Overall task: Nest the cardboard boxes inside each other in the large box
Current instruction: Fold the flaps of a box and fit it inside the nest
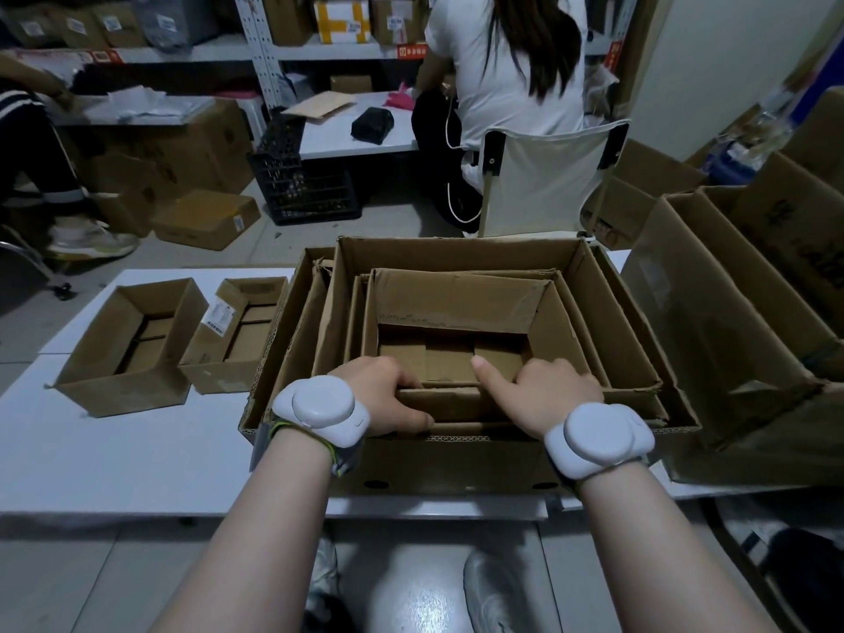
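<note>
at table (137,459) centre, three boxes appear nested in the large box (456,459). the innermost box (456,303) is gripped at its near wall by the left hand (383,395), 7 o'clock, and right hand (543,395), 5 o'clock. cardboard is judged light, stiff, dentable. two loose boxes (128,340) lie at 9 o'clock.

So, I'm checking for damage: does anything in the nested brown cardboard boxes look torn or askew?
Yes: the far-left flap of the nested brown cardboard boxes is torn, and one rim's near-right corner is ragged.
</note>
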Demonstrator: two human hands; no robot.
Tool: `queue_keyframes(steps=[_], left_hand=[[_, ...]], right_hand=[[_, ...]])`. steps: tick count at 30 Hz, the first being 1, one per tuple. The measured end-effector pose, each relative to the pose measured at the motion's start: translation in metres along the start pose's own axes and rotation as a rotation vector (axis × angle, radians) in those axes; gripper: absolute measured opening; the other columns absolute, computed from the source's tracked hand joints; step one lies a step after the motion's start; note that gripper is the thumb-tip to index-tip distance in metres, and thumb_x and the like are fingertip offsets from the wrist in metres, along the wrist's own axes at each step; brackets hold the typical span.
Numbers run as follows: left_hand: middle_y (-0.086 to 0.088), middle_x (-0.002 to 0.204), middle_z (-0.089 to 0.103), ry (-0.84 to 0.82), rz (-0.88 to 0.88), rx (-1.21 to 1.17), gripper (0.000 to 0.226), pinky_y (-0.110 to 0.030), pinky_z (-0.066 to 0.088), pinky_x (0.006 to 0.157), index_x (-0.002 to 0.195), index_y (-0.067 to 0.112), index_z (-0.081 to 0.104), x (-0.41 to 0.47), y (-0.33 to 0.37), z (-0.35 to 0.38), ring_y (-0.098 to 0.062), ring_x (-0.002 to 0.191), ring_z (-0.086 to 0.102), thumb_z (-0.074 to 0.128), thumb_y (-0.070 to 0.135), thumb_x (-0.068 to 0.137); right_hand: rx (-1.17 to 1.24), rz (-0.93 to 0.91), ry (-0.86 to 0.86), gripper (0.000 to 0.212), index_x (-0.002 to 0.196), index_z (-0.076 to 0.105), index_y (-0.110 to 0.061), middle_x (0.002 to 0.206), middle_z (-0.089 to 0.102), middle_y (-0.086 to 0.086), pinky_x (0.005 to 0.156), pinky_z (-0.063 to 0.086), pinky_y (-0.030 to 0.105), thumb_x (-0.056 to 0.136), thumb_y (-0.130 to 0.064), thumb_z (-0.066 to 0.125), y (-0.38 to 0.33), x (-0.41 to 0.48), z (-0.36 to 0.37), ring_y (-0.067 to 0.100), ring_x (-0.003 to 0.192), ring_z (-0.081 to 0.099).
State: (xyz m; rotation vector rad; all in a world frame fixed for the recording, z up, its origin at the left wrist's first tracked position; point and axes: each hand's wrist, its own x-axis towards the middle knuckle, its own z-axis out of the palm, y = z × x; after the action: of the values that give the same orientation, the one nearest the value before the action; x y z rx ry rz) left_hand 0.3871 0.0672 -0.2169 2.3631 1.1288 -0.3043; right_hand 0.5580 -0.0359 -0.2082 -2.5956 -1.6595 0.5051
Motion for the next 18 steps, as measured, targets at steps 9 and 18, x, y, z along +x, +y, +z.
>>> queue_keyframes(steps=[9,18], left_hand=[[0.003,0.105,0.066,-0.033,-0.043,0.020,0.047,-0.033,0.055,0.086,0.116,0.028,0.059,0.002,0.007,-0.001,-0.014,0.096,0.062,0.067,0.052,0.077],[0.003,0.100,0.064,-0.032,-0.111,0.124,0.049,-0.031,0.055,0.077,0.109,0.027,0.049,0.004,0.010,0.001,-0.016,0.089,0.062,0.067,0.057,0.074]], right_hand=[[-0.033,0.014,-0.005,0.082,0.093,0.068,-0.015,0.100,0.064,0.010,0.091,0.037,0.042,0.088,-0.072,0.010,-0.006,0.009,0.004,0.028,0.098,0.057],[-0.045,0.063,-0.029,0.072,0.096,0.066,-0.015,0.087,0.059,0.005,0.085,0.046,0.036,0.090,-0.069,0.019,-0.014,0.011,0.004,0.021,0.078,0.053]])
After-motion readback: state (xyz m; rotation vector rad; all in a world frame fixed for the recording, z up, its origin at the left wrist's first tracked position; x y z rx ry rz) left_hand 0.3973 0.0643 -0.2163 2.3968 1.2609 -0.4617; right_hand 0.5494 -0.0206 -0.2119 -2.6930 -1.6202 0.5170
